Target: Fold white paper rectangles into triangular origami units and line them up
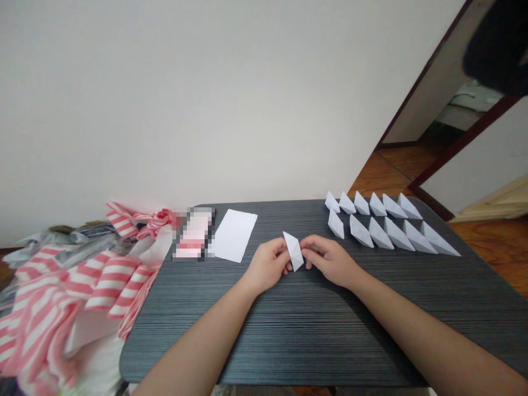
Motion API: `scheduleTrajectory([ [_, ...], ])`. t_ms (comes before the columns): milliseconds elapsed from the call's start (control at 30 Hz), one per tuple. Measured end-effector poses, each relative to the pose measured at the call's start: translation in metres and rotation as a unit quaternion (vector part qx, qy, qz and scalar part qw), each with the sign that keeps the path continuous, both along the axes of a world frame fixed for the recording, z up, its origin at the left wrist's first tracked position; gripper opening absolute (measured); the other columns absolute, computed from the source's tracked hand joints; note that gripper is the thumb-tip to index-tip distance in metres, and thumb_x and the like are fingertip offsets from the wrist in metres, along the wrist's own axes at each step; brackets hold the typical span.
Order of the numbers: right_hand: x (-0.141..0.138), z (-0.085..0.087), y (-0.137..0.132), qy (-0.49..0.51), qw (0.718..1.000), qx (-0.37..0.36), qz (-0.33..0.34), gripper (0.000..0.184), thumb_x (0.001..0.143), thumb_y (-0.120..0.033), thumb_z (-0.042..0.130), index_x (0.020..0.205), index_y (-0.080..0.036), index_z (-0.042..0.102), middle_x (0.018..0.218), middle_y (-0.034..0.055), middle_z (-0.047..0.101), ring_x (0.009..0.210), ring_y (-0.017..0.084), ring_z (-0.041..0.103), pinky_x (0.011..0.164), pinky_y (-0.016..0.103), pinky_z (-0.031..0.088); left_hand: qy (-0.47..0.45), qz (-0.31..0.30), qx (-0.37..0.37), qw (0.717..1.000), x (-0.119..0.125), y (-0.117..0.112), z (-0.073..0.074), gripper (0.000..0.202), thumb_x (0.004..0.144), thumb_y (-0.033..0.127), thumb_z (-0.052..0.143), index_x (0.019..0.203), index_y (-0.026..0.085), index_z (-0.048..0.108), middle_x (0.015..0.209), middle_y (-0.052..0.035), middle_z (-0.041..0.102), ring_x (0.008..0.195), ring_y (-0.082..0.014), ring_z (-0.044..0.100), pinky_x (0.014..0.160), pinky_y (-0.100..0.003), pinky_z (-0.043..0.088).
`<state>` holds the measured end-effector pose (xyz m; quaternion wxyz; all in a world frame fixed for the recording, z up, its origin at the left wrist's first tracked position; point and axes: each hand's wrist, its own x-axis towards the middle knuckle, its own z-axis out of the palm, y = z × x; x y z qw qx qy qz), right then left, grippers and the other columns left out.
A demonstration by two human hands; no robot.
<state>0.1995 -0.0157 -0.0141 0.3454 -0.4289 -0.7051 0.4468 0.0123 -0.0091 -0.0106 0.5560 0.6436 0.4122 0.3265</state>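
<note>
We are pinching a folded paper (293, 251) between our left hand (267, 266) and our right hand (328, 260), with the fingers of both hands curled and closed on its sides. It is a narrow white piece, tilted, and we are holding it over the middle of the surface (289, 344), a dark grey board with fine lengthwise grain and rounded corners.

To the far right, paper boats (394, 220) are sitting on the surface in two neat rows, six in each, all pointing the same way and well apart from our hands. To the far left of our hands, a white sheet (234, 235) is lying flat, just beside a pink-and-white item (193, 233) that is too blurred to identify.

Past the left edge of the surface, pink-striped cloth (103, 286) is heaped up and spilling against the surface, with grey clothes (74, 237) lying behind it. A plain white wall (206, 99) is rising behind everything. To the far right, a wooden floor (391, 176) is stretching through a dark-framed doorway (416, 93), a pale board (495, 201) is resting low on the right, and a black shape (499, 49) is hanging into the top corner.
</note>
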Motion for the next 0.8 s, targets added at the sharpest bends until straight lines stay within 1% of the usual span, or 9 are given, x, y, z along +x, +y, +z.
scheduleTrajectory([
  [200,-0.0001,0.0027,-0.0013,-0.002,1.000,-0.004,0.004,0.013,0.089,-0.024,0.047,0.095,-0.018,0.057,0.078,0.0021,0.061,0.059,0.011,0.058,0.059,0.025,0.047,-0.009,0.005,0.000,1.000,0.0010,-0.0004,0.0011,0.019,0.085,0.029,0.047,0.089,0.015,0.058,0.065,-0.0009,0.058,0.054,-0.0094,0.054,0.048,-0.019,0.043],
  [433,0.0002,0.0056,-0.0016,-0.022,1.000,0.009,-0.003,0.014,0.089,-0.024,0.047,0.093,-0.017,0.058,0.074,0.0009,0.059,0.059,0.012,0.058,0.060,0.025,0.046,-0.020,0.006,-0.008,1.000,0.0012,-0.0006,0.0022,0.017,0.084,0.026,0.047,0.091,0.015,0.058,0.067,-0.0010,0.059,0.053,-0.0085,0.053,0.048,-0.019,0.043],
  [600,0.0006,0.0064,-0.0009,-0.030,0.999,0.013,-0.003,0.015,0.089,-0.024,0.047,0.092,-0.017,0.059,0.073,0.0012,0.059,0.060,0.012,0.059,0.061,0.026,0.047,-0.011,0.008,-0.001,1.000,0.0012,-0.0014,0.0025,0.018,0.084,0.027,0.046,0.089,0.014,0.059,0.066,-0.0012,0.059,0.054,-0.0088,0.054,0.049,-0.019,0.043],
  [800,-0.0004,0.0046,-0.0004,-0.020,1.000,0.002,-0.004,0.013,0.087,-0.025,0.048,0.090,-0.017,0.058,0.076,0.0024,0.062,0.059,0.012,0.059,0.059,0.026,0.048,0.005,0.014,0.004,1.000,0.0009,-0.0019,0.0021,0.019,0.083,0.027,0.047,0.089,0.014,0.060,0.064,-0.0013,0.059,0.053,-0.0090,0.054,0.049,-0.019,0.043],
])
